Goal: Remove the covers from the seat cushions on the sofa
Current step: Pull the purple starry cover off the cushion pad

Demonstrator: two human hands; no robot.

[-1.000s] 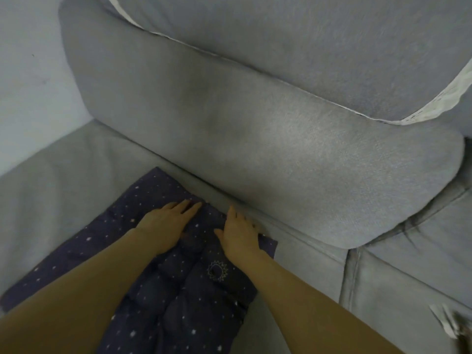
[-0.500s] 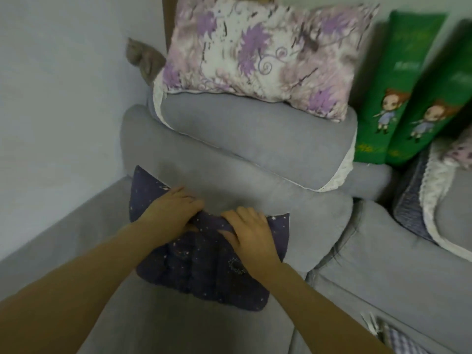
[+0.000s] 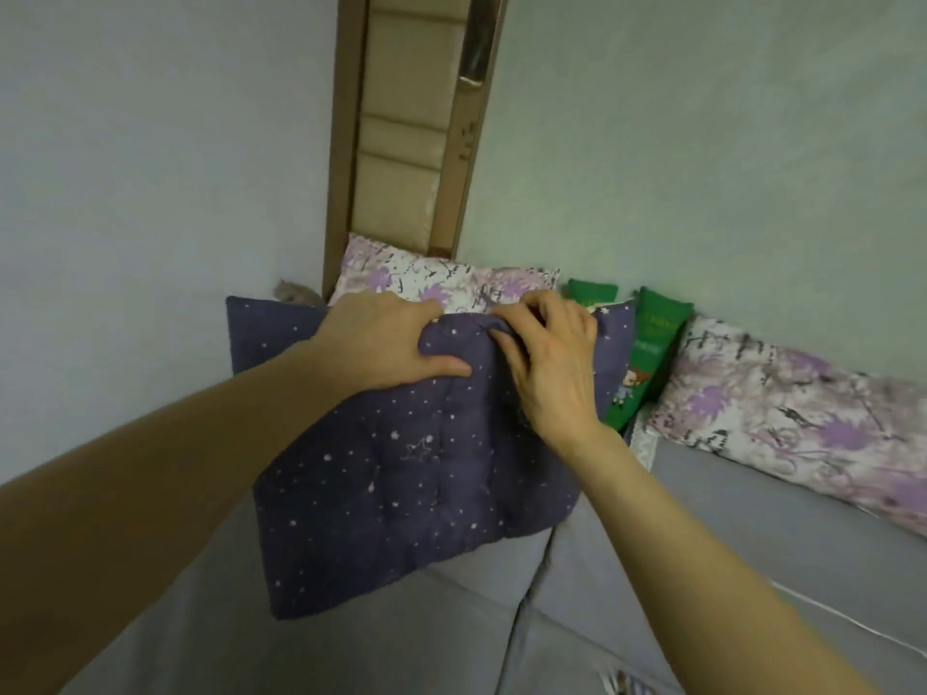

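Note:
A dark navy quilted seat pad dotted with small white stars hangs in the air above the grey sofa. My left hand grips its top edge near the middle, thumb on the front. My right hand pinches the same edge just to the right, bunching the fabric. The pad's lower part droops over the sofa's backrest and hides the cushions behind it.
A purple floral pillow lies on the sofa back behind the pad, another floral pillow at right. Two green cartoon cushions lean on the wall. A wooden door frame rises behind. Striped fabric peeks at the bottom.
Both hands have lifted the star pad from the sofa seat up to the height of the backrest pillows. My view has tilted upward toward the wall and door.

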